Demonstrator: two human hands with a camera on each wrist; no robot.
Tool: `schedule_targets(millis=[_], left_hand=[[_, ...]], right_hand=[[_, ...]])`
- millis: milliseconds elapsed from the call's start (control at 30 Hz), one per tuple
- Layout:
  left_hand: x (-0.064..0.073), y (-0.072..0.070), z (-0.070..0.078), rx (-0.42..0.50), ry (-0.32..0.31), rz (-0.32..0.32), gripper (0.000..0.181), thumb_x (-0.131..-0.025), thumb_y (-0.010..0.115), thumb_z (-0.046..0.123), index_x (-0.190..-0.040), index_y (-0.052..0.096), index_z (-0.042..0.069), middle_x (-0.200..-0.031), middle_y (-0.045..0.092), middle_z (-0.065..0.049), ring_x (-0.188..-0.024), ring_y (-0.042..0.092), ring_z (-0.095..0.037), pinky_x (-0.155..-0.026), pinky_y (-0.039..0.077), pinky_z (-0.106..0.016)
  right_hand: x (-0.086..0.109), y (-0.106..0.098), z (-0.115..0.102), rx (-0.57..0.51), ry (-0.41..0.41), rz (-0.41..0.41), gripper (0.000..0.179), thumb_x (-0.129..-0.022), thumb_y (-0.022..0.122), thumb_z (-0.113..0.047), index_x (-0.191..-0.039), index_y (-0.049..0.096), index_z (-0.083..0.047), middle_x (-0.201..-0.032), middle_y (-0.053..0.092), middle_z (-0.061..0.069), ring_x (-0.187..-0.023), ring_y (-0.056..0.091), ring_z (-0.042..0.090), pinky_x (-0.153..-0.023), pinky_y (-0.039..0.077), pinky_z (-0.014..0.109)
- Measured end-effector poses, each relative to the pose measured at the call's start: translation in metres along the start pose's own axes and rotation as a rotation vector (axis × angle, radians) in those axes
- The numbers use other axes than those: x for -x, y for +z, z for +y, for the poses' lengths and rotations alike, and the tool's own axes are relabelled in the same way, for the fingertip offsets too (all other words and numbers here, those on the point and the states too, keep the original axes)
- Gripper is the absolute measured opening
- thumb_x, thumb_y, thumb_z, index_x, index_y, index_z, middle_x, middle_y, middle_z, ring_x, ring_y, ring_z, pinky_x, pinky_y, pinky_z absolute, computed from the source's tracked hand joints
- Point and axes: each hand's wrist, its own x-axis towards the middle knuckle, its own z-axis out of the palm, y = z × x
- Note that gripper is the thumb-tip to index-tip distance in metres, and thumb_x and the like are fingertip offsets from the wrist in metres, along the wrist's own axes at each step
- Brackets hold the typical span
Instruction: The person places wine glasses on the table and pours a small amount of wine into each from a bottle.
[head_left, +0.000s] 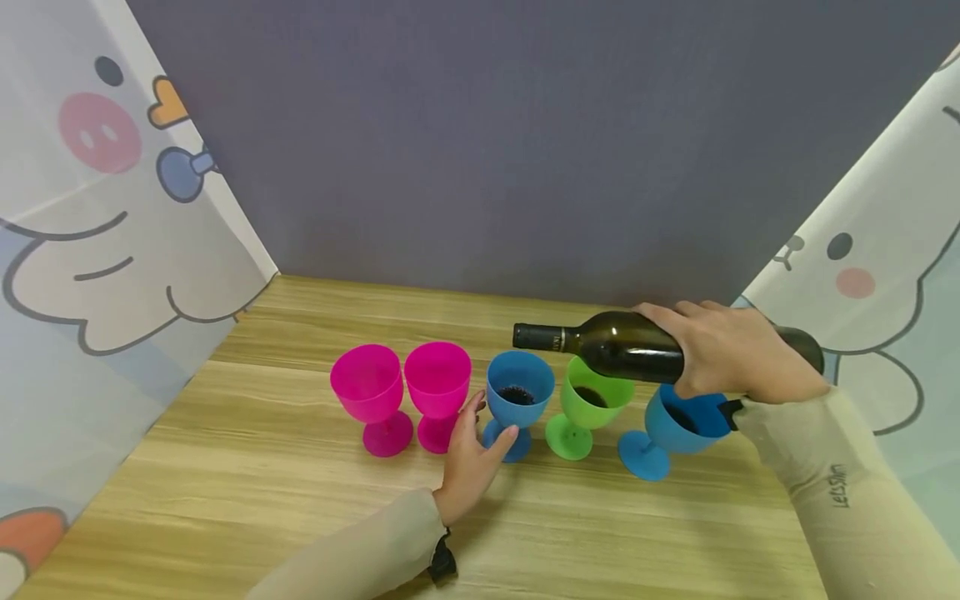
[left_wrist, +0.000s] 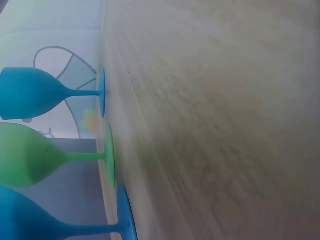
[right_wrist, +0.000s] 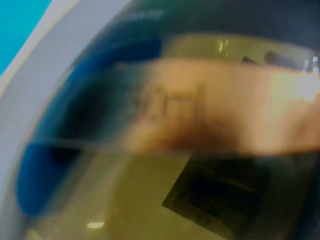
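In the head view my right hand (head_left: 720, 346) grips a dark glass wine bottle (head_left: 630, 346) round its body. The bottle lies almost level, its neck pointing left and its mouth over the far rim of the middle blue goblet (head_left: 517, 408). Dark liquid with bubbles sits in that goblet. My left hand (head_left: 471, 458) holds the same goblet low on its bowl, thumb in front and fingers at the left side. A green goblet (head_left: 577, 412) and another blue goblet (head_left: 660, 425), both with dark liquid, stand under the bottle. Close glass of the bottle (right_wrist: 130, 200) fills the right wrist view.
Two pink goblets (head_left: 372, 383) stand left of the middle blue one, the nearer just beside my left fingers. All stand on a wood-grain table (head_left: 262, 467). A grey panel (head_left: 480, 150) rises behind, with cartoon-printed panels (head_left: 112, 208) at both sides.
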Motion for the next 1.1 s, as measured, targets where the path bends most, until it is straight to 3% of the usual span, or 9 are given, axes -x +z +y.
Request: schedule_targets(millis=[167,500,733,900,1100], left_hand=[[0.002,-0.009,0.001,-0.070,-0.003,-0.025,0.066,-0.088,0.068,0.024,-0.140,0.038,-0.004,-0.132,0.048,-0.024,-0.121,0.045,-0.042,-0.099,0.038,-0.057],[0.011,-0.024,-0.008,-0.077,0.021,-0.055,0.062,-0.090,0.068,0.022,-0.138,0.040,-0.005,-0.126,0.052,-0.025,-0.116,0.049,-0.043,-0.096,0.041,-0.058],[0.014,-0.042,-0.009,-0.168,0.121,-0.010,0.044,-0.088,0.069,0.015,-0.124,0.056,-0.006,-0.119,0.061,-0.022,-0.107,0.057,-0.040,-0.087,0.049,-0.050],[0.019,-0.052,-0.009,-0.253,0.169,-0.028,0.030,-0.085,0.071,0.015,-0.110,0.067,-0.002,-0.106,0.068,-0.013,-0.093,0.063,-0.032,-0.075,0.053,-0.039],[0.016,-0.063,-0.005,-0.281,0.243,-0.030,0.023,-0.080,0.074,0.008,-0.101,0.070,0.000,-0.100,0.069,-0.011,-0.089,0.064,-0.028,-0.072,0.055,-0.039]], right_hand=[[0.000,-0.002,0.001,0.008,-0.007,-0.001,0.090,-0.055,0.076,-0.022,-0.140,0.045,-0.011,-0.107,0.062,0.014,-0.087,0.060,0.034,-0.041,0.040,0.033],[-0.005,-0.005,-0.002,-0.007,-0.023,-0.003,0.089,-0.056,0.074,-0.018,-0.141,0.045,-0.010,-0.110,0.062,0.015,-0.089,0.061,0.033,-0.043,0.041,0.032],[-0.013,-0.007,-0.006,-0.010,-0.044,0.019,0.091,-0.056,0.077,-0.020,-0.140,0.044,-0.011,-0.108,0.063,0.015,-0.091,0.060,0.034,-0.045,0.044,0.035],[-0.018,-0.008,-0.011,-0.025,-0.050,0.029,0.092,-0.057,0.079,-0.020,-0.141,0.044,-0.011,-0.109,0.063,0.015,-0.091,0.060,0.034,-0.044,0.043,0.033],[-0.026,-0.012,-0.017,-0.030,-0.051,0.027,0.096,-0.059,0.083,-0.026,-0.143,0.042,-0.012,-0.116,0.061,0.017,-0.095,0.060,0.036,-0.047,0.047,0.037]])
